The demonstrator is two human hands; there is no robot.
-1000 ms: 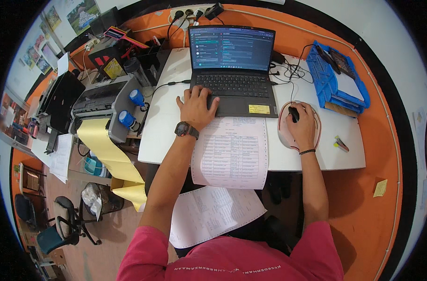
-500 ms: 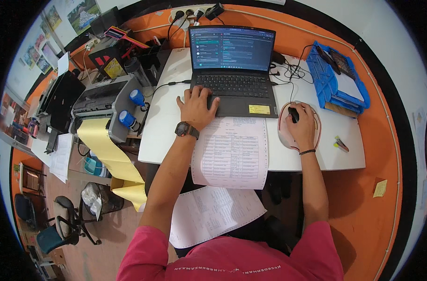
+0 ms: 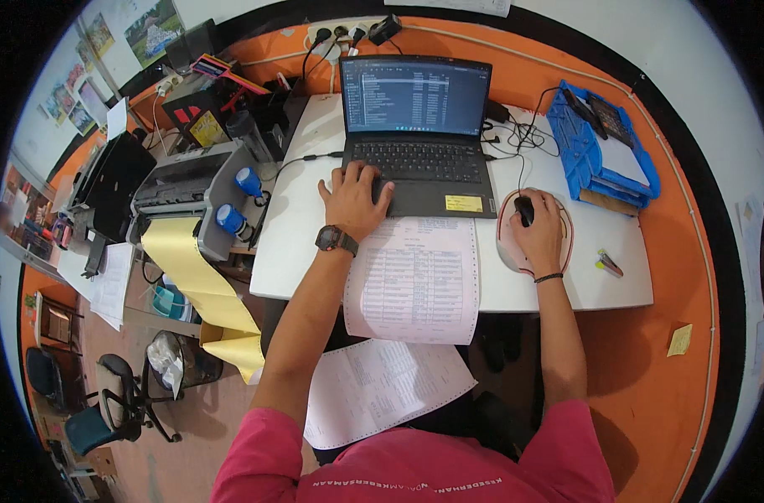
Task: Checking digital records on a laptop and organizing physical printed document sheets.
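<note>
- Left hand [image 3: 353, 203] rests spread on the laptop [image 3: 436, 198]; apart from it, right hand [image 3: 543, 233] wraps the mouse [image 3: 526, 211].
- Form [image 3: 411, 289] already printed.
- Laptop work seems under way; remainder unclear.

Matt laptop [image 3: 419, 144], plastic mouse [image 3: 525, 211], smooth desktop [image 3: 294, 230], paper form [image 3: 412, 285], plastic tray [image 3: 578, 159], cloth shirt [image 3: 398, 463]

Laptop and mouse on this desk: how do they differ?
The laptop is large and flat-edged; the mouse is small and rounded. The laptop stands mostly uncovered, the left hand over its left front corner; the mouse is largely hidden under the right hand. The laptop has a lit screen; none shows on the mouse. Both look dark.
</note>
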